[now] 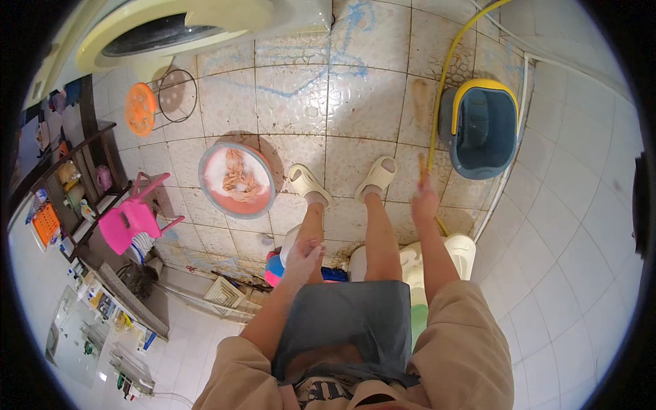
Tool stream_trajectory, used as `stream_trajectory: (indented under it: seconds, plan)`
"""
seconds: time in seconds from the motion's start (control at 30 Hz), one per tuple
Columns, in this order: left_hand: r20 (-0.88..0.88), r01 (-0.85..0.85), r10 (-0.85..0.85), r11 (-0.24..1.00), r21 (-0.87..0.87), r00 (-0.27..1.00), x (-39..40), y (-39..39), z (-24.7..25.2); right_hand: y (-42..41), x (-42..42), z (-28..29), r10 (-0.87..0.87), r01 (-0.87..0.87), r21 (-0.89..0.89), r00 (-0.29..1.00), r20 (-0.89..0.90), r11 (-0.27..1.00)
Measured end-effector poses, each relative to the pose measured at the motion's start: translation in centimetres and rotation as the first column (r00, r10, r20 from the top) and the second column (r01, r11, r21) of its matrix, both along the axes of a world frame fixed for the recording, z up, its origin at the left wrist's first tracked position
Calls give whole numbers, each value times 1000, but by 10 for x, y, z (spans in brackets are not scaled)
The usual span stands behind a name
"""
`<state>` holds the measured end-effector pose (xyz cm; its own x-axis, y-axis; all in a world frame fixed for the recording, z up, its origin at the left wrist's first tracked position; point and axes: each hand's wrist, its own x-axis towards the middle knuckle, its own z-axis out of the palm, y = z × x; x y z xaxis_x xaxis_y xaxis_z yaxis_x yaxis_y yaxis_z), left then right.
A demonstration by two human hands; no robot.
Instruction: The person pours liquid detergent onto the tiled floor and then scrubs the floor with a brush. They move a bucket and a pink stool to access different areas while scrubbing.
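Note:
My right hand (425, 205) is closed around a narrow orange-brown handle (423, 166), beside the yellow hose on the tiled floor. Motion blurs the handle, and its far end cannot be made out. In front of my left shin is my left hand (306, 252), fingers loosely bent, with nothing visible in it. A round basin (205, 192) with a grey rim stands on the floor left of my feet. It holds white suds and a bunched orange-brown cloth-like item.
A blue-grey bucket (484, 148) with a yellow handle stands at the right wall by a yellow hose (439, 102). On the left are a pink plastic chair (128, 223), an orange-topped stool (140, 109) and a shelf. A washing machine (287, 23) is at the top left.

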<state>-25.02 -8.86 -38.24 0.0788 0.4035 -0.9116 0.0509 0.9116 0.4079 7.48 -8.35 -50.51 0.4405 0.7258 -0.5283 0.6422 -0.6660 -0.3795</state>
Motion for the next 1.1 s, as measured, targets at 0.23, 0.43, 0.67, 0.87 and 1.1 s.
stream_trajectory:
  seconds: [0.23, 0.43, 0.67, 0.87, 1.1]
  plan:
    - [188, -109, 113, 994, -31, 976, 11, 3, -76, 76, -105, -123, -3, 5, -199, 1000, 12, 980]
    - [183, -220, 201, 971, 89, 962, -14, 31, -152, 166, -195, -201, 193, -196, 24, 976, 100, 980]
    - [191, -423, 399, 900, 108, 897, -32, 40, -188, 125, -187, -203, 336, -312, -188, 935, 111, 931]
    - [269, -472, 433, 876, 102, 860, -39, 42, -186, 170, -212, -197, 337, -332, -61, 930, 149, 941]
    - [224, -513, 487, 855, 75, 844, -63, 43, -188, 129, -207, -201, 231, -207, -149, 959, 164, 967]
